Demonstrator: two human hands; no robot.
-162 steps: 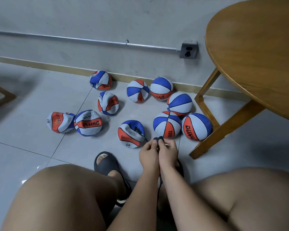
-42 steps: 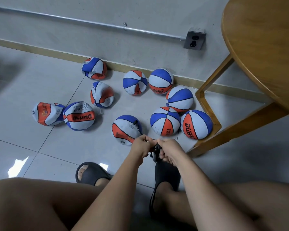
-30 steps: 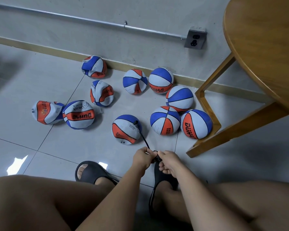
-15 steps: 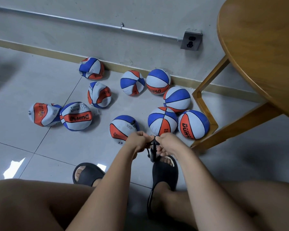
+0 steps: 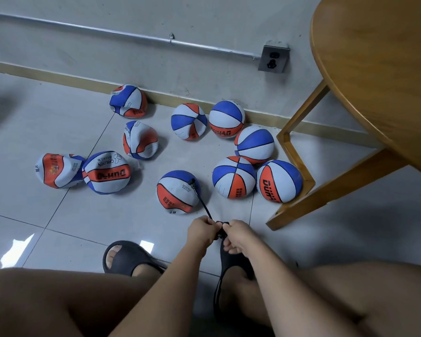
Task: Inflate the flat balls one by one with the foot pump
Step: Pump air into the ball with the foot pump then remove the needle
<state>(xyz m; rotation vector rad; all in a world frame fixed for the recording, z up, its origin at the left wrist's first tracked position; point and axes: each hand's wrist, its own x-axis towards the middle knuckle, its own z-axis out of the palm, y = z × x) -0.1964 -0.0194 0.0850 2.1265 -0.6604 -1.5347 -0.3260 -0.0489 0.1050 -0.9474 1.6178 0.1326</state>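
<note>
Head view: I've got both hands low in centre frame, above the floor tiles [image 5: 66, 122]. Left hand [image 5: 202, 231] has its fingers curled, pinching the near end of the thin black hose [image 5: 203, 203]. Right hand [image 5: 237, 235] is also curled and grips the small black pump fitting [image 5: 223, 224] between the two hands. The knuckles are nearly touching. The pump body itself is hidden under the hands and legs, so I can't tell how it sits. A black cord [image 5: 218, 288] runs down beside the right sandal [image 5: 233, 262]. The left sandal [image 5: 129, 257] is flat on the floor, well to the left. The hose runs up and left to the connected ball [image 5: 176, 192], with its tip plugged in at the top right of that ball. This ball looks mostly round and sits on the floor just ahead of the hands. Right of it are four round balls [image 5: 233, 177] in a cluster, touching or nearly so, the rightmost against the table leg [image 5: 294, 152]. One slightly dented ball [image 5: 188, 121] is near the baseboard. On the left, four crumpled flat balls [image 5: 140, 139] are spread out, one against the baseboard [image 5: 58, 80] and two touching at far left. The round wooden table [image 5: 374, 69] fills the top right. A wall socket [image 5: 274, 59] with conduit pipe [image 5: 107, 32] is on the wall.
</note>
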